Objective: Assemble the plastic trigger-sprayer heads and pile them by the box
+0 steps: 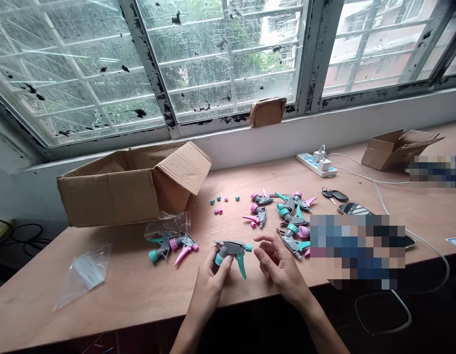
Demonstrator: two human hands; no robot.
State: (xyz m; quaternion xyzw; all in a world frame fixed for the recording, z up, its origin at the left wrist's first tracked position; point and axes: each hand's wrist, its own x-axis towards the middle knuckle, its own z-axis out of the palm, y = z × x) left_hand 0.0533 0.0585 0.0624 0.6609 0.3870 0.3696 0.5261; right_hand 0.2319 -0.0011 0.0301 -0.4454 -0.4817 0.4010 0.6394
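My left hand (215,270) is closed round a grey and teal spray trigger head (233,248), held sideways over the table's front, its teal nozzle pointing right and its lever hanging down. Just right of that nozzle is my right hand (275,263), fingers apart and curled a little, holding nothing. Beyond the right hand lies a loose group of teal and pink trigger heads (292,211). Several small teal and pink nozzle caps (218,211) are scattered behind the left hand. To its left, two more trigger heads (181,246) lie by a clear plastic bag (170,225).
An open cardboard box (106,199) stands at the back left, and a smaller one (384,150) at the back right. A clear packet (87,273) lies front left. A power strip (316,164), keys (329,195) and a phone (353,209) are on the right, with white cables.
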